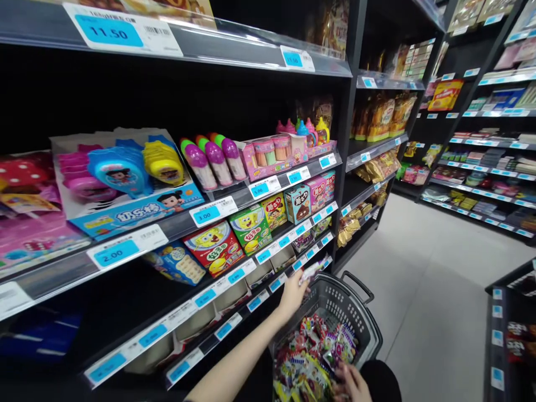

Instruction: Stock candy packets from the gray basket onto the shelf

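My left hand (295, 291) reaches out over the far left rim of a dark grey plastic shopping basket (368, 321). It is closed on a small, pale, shiny candy packet (310, 272) with purple on it, close to the lower shelf edge. Many colourful candy packets (307, 346) in red, purple, green and yellow wrappers lie heaped in the basket. At the bottom of the view, my right hand (354, 384) is over the near right part of the heap. Its fingers are loosely bent and apart, with their tips by the packets; the hand is slightly blurred.
Shelves on the left carry snack boxes (251, 229), a display box of plastic toy-like candies (129, 178) and purple capsule tubes (215, 159). The basket's handle (358, 286) sticks out toward the grey aisle floor (422, 268). Another low shelf (498, 335) stands at the right edge.
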Tool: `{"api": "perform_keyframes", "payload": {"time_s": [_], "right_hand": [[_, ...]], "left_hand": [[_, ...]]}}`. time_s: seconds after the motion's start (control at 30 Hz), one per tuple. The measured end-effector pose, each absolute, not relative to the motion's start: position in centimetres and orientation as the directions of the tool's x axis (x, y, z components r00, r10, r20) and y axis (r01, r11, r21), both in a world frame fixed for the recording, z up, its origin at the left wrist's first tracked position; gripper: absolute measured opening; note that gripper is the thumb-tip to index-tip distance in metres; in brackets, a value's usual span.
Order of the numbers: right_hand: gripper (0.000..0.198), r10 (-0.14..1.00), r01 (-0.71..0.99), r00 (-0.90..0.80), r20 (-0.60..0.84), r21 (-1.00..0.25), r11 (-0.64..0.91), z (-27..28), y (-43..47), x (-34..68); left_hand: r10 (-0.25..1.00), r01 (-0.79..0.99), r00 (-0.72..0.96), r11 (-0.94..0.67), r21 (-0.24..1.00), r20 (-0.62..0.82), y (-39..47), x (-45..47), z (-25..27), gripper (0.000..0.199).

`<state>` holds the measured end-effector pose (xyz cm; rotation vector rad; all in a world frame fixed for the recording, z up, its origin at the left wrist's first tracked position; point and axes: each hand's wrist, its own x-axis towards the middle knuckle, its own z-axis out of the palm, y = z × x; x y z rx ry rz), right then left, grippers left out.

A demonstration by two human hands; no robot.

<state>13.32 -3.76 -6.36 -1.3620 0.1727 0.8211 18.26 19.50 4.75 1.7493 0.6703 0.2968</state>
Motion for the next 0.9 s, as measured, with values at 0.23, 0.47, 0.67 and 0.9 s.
{"api": "perform_keyframes", "payload": {"time_s": [0.23,0.47,0.67,0.9], "right_hand": [[0.072,0.588,-0.662,0.723,-0.363,-0.609,0.437,9.2,-4.5,12.1],[0.095,0.648,-0.550,0.719,-0.252,-0.775,0.309,13.8,-5.7,8.9],[0.083,0.663,-0.429,0.720,-0.204,-0.882,0.194,14.7,-6.4,7.9],[0.048,0.654,-0.309,0.738,-0.168,-0.945,0.106,13.7,-7.6,8.2]], "left_hand": [[0.254,0.005,0.963,-0.351,0.936,0.090,14.0,2.3,7.7,0.017],[0.063,0.037,0.994,0.555,0.831,-0.086,11.3,-1.1,15.0,0.065],[0.175,0.065,0.974,0.382,0.922,-0.141,11.2,-1.1,17.0,0.058],[-0.086,0.293,0.956,0.278,0.915,-0.280,12.0,-1.7,18.0,0.069]]}}
